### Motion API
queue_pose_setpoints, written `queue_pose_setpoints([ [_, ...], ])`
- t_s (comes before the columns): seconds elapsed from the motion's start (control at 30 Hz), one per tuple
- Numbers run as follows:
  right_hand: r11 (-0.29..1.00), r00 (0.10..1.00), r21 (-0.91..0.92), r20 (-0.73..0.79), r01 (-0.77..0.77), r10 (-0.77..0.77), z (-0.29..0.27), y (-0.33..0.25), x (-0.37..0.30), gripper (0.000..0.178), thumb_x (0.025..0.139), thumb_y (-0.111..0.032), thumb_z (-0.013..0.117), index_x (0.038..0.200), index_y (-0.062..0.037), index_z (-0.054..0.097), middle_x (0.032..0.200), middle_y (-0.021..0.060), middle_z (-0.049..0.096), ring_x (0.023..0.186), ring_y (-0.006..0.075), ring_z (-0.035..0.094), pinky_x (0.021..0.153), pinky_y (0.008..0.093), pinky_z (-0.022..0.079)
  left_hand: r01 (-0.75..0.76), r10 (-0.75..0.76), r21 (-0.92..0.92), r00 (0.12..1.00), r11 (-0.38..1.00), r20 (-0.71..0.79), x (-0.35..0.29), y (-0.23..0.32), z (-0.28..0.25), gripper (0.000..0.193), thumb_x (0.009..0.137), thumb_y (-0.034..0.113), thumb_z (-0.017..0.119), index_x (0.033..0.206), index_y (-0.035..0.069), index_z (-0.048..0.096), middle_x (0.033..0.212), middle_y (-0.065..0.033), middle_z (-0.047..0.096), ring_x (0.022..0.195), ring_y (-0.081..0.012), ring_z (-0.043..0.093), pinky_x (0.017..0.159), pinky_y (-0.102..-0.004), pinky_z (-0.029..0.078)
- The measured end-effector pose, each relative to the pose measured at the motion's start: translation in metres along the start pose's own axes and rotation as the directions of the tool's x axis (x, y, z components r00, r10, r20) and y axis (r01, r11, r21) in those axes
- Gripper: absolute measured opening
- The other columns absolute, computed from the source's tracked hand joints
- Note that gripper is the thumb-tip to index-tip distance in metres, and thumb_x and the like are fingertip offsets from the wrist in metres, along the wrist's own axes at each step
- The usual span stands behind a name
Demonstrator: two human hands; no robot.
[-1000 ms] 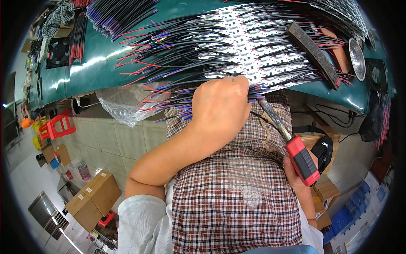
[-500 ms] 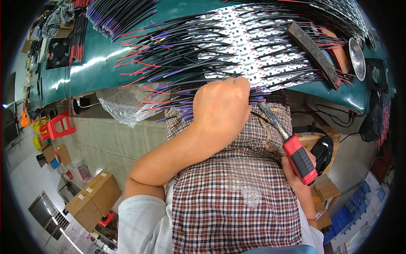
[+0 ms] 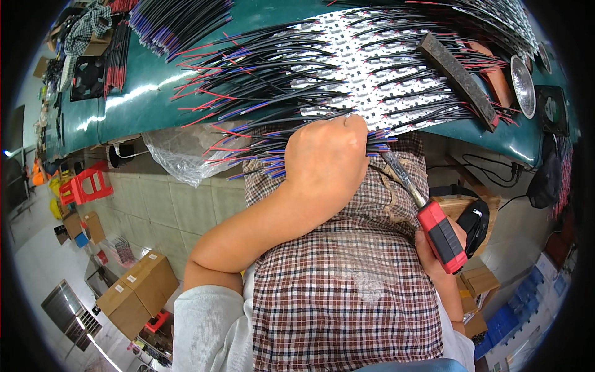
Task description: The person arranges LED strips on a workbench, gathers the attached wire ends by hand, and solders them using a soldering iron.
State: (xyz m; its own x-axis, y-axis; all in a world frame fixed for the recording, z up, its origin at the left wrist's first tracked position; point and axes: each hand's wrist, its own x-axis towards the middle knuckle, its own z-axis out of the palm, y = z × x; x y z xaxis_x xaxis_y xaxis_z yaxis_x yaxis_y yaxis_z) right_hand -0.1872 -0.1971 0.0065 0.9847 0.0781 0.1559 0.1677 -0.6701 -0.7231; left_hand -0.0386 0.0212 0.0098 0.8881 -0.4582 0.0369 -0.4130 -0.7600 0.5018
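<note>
My left hand (image 3: 327, 161), back upward, is closed around a bundle of black-sleeved wires (image 3: 266, 149) at the table's front edge. Red and blue wire ends stick out on both sides of it. Its fingertips are hidden beneath the hand. Low on the right, my right hand (image 3: 425, 251) grips a soldering iron (image 3: 443, 237) with a red and black handle. The iron's metal shaft points up and left, its end close to the blue and red wire ends beside my left hand. Just beyond lies a panel of small white circuit boards (image 3: 362, 77) with black wires along both sides.
A dark metal bar (image 3: 458, 80) lies across the panel's right side, near a round metal dish (image 3: 523, 87). More wire bundles (image 3: 180, 25) rest at the back of the green table (image 3: 149, 111). A clear plastic bag (image 3: 186, 152) hangs at its front edge. Cardboard boxes (image 3: 137, 286) stand lower left.
The soldering iron's handle and my right hand have shifted very slightly down and to the right. My left hand keeps its hold on the wires, almost unmoved.
</note>
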Motion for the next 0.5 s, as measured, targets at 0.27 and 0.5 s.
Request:
queue_pose_setpoints([
  [0.27, 0.977, 0.964, 0.041, -0.159, -0.209, 0.213, -0.003, 0.018, -0.037, 0.018, 0.075, -0.005, 0.074, 0.090, -0.0015, 0.065, 0.077, 0.0141, 0.061, 0.065, 0.0319, 0.061, 0.061, 0.0366, 0.048, -0.040, 0.040, 0.004, 0.999, 0.999, 0.008, 0.000, 0.004, -0.017, 0.022, 0.070, 0.005, 0.076, 0.085, 0.004, 0.060, 0.078, -0.0139, 0.064, 0.072, -0.0338, 0.065, 0.065, -0.0434, 0.051],
  [0.5, 0.859, 0.900, 0.438, -0.206, -0.266, 0.384, -0.003, 0.018, -0.017, 0.010, 0.097, -0.009, 0.056, 0.103, -0.0024, 0.053, 0.087, 0.0052, 0.052, 0.069, 0.0124, 0.047, 0.062, 0.0272, 0.041, -0.059, 0.072, 0.051, 0.953, 0.997, -0.294, 0.020, 0.012, -0.045, 0.027, 0.072, 0.000, 0.071, 0.099, 0.005, 0.065, 0.083, -0.0108, 0.066, 0.073, -0.0323, 0.066, 0.066, -0.0409, 0.052],
])
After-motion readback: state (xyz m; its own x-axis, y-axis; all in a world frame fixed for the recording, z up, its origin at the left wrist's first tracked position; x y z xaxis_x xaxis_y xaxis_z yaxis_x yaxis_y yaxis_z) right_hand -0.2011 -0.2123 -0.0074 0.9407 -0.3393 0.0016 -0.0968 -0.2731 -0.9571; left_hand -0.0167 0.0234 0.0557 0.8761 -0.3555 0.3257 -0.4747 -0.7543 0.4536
